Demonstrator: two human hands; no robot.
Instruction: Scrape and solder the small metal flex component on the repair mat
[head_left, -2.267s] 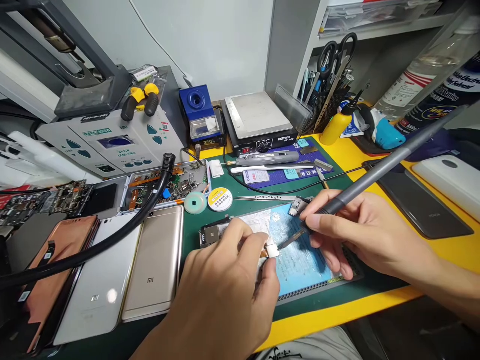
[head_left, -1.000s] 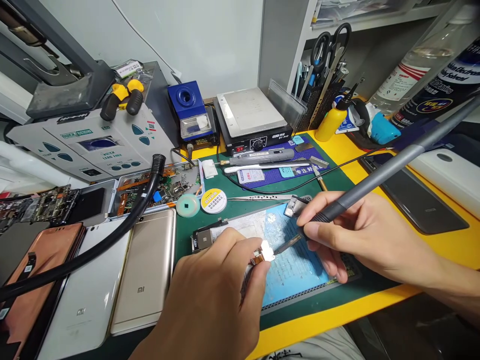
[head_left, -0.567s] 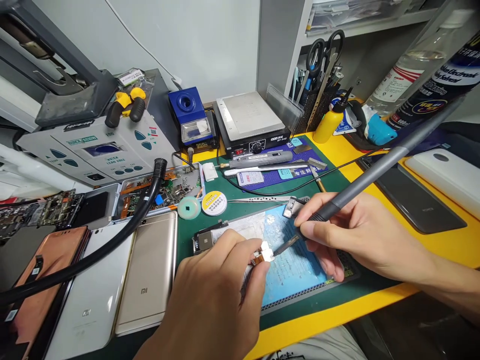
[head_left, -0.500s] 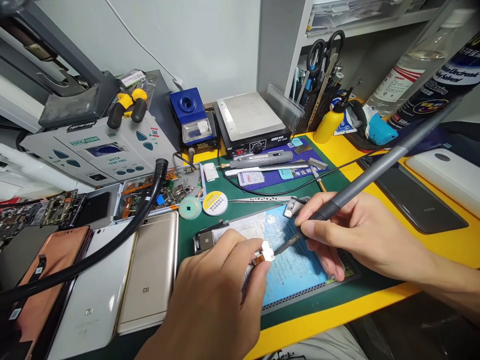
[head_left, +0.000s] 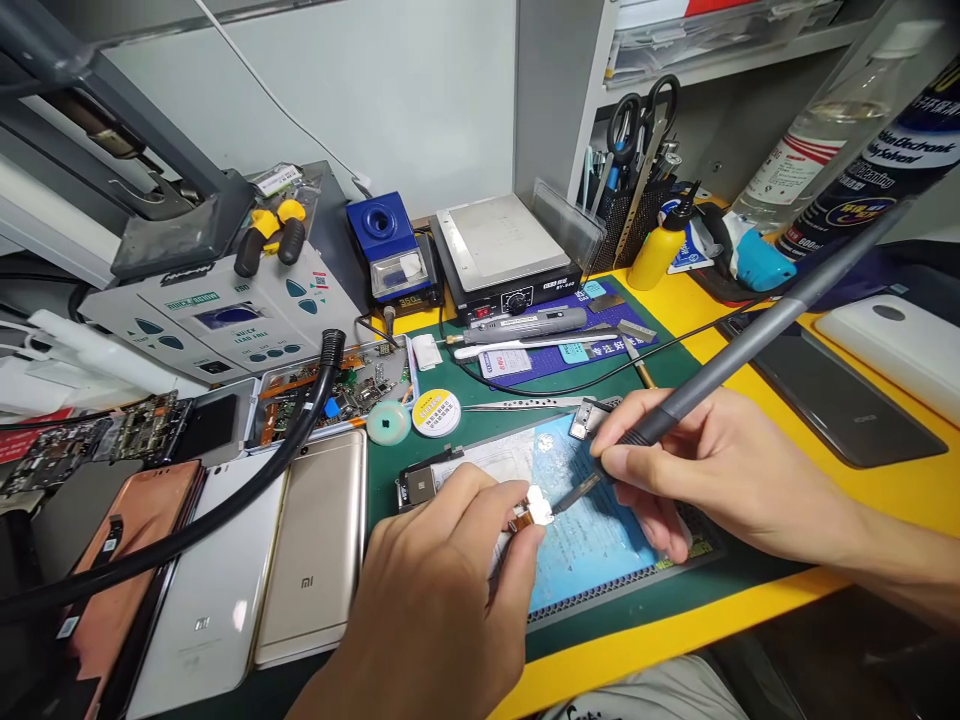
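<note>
Grey soldering iron (head_left: 720, 372), one, held in a narrow pen grip by the right hand (head_left: 712, 480). Its tip sits just beside one small white-and-gold flex part (head_left: 536, 510), pinched by the left hand (head_left: 431, 610). Both hands are above one blue repair sheet (head_left: 592, 550), near the yellow table (head_left: 660, 650) edge.

A pale grey painted wall (head_left: 322, 110) behind, a thin white cable (head_left: 277, 100) running down it. To the right, a white metal shelf unit (head_left: 555, 100) with clear plastic boxes (head_left: 697, 45) on top. Below, a bright yellow workbench top (head_left: 675, 650).
</note>
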